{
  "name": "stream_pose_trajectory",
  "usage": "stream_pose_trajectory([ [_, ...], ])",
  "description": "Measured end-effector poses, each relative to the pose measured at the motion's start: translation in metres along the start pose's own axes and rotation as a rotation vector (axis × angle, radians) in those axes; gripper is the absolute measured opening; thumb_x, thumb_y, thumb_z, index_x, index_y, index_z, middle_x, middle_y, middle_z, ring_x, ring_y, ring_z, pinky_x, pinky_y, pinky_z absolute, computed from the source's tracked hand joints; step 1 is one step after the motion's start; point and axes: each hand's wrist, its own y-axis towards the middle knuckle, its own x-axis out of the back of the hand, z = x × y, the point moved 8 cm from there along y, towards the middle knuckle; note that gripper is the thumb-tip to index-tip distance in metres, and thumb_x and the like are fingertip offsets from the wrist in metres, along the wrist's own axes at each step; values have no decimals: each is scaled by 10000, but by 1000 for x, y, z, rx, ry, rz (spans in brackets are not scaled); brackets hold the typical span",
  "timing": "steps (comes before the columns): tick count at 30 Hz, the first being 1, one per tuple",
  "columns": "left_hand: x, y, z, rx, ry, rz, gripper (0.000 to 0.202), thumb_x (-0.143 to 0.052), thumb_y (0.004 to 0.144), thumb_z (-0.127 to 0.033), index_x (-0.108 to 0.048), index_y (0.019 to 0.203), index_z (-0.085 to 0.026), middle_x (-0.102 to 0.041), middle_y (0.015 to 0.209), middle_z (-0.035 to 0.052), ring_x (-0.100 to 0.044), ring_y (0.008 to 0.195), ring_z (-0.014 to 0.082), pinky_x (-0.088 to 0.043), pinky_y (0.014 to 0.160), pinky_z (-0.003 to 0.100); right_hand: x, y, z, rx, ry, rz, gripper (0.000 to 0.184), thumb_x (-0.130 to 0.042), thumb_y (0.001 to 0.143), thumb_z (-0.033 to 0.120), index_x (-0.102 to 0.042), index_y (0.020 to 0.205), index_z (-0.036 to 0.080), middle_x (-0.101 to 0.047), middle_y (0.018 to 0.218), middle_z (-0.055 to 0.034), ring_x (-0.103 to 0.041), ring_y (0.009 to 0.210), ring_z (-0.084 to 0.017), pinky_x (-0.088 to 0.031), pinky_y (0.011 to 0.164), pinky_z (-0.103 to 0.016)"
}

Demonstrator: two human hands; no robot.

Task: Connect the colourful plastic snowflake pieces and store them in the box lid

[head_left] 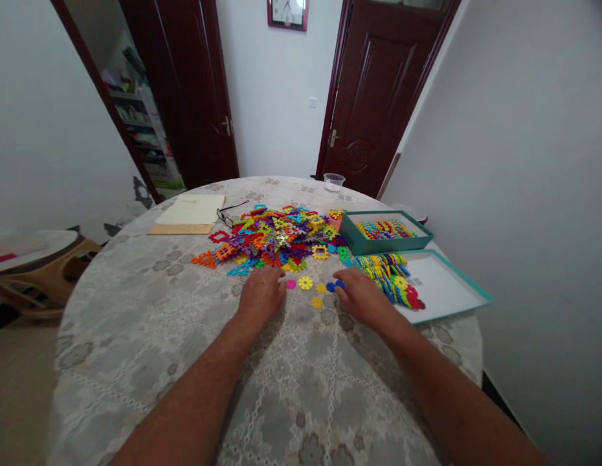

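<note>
My left hand (263, 291) rests on the tablecloth at the near edge of a heap of colourful plastic interlocking pieces (276, 236). Its fingers are curled, and what they hold, if anything, is hidden. Just right of its thumb lies a pink disc piece (291, 284), with a yellow gear-shaped piece (305, 283) beside it. My right hand (360, 294) pinches at a blue disc piece (339, 283) on the cloth. A second blue disc (331, 287) and two small yellow discs (317, 302) lie left of those fingertips.
At right stand a green-edged box (386, 244) with rows of pieces and its shallow lid (456, 285), partly filled with sorted discs. Paper sheets (191, 210) and eyeglasses (225, 218) lie at the back left. A clear plastic cup (334, 182) stands near the far edge.
</note>
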Motion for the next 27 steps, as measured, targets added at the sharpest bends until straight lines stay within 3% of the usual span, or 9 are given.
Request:
stream_pose_trajectory([
  [3, 0, -1, -3, -11, -39, 19, 236, -606, 953, -237, -739, 1140, -181, -738, 1185, 147, -635, 1152, 319, -461, 1033, 419, -24, 13, -10, -114, -103, 105, 316, -575, 939, 103, -691, 1233, 110, -663, 1255, -228, -656, 1131, -302, -460, 976, -370],
  [7, -1, -3, -9, -43, -92, 37, 216, -619, 953, -243, -748, 1119, -190, -742, 1164, 142, -634, 1144, 311, -460, 1035, 422, -31, 25, -28, -213, -137, 155, 174, -601, 890, 91, -723, 1014, 106, -702, 1115, -236, -675, 1033, -320, -475, 883, -381],
  [13, -17, -15, -44, -273, -114, 153, 316, -712, 931, -325, -723, 1223, -204, -715, 1212, 126, -615, 1165, 293, -460, 1045, 403, -24, 28, -38, -223, -27, 142, 76, -611, 853, 138, -670, 883, 174, -729, 913, -87, -673, 849, -218, -450, 706, -282],
  [17, -31, -24, -65, -398, -49, 232, 304, -698, 947, -347, -723, 1231, -245, -692, 1177, 109, -597, 1139, 288, -464, 1015, 404, -29, 24, -37, -209, 328, 150, 227, -642, 855, 237, -672, 1076, 193, -686, 773, 6, -608, 640, -160, -409, 590, -252],
  [20, -35, -27, -70, -433, -5, 236, 226, -650, 977, -379, -754, 1144, -269, -676, 1145, 100, -585, 1108, 290, -463, 983, 413, -35, 25, -36, -193, 314, 165, 297, -691, 824, 235, -699, 1118, 195, -698, 796, -1, -620, 690, -166, -415, 618, -257],
  [24, -35, -27, -69, -461, 5, 222, 208, -623, 993, -391, -775, 1079, -279, -672, 1127, 91, -582, 1084, 283, -461, 948, 405, -38, 30, -37, -167, 215, 151, 130, -710, 793, 182, -720, 922, 192, -732, 901, -41, -644, 820, -190, -434, 708, -278],
  [27, -36, -26, -68, -444, 3, 215, 185, -643, 983, -368, -781, 1075, -285, -676, 1113, 83, -587, 1079, 277, -461, 929, 394, -38, 30, -36, -178, 230, 136, 88, -718, 780, 194, -675, 856, 196, -703, 829, -20, -616, 762, -181, -404, 656, -266],
])
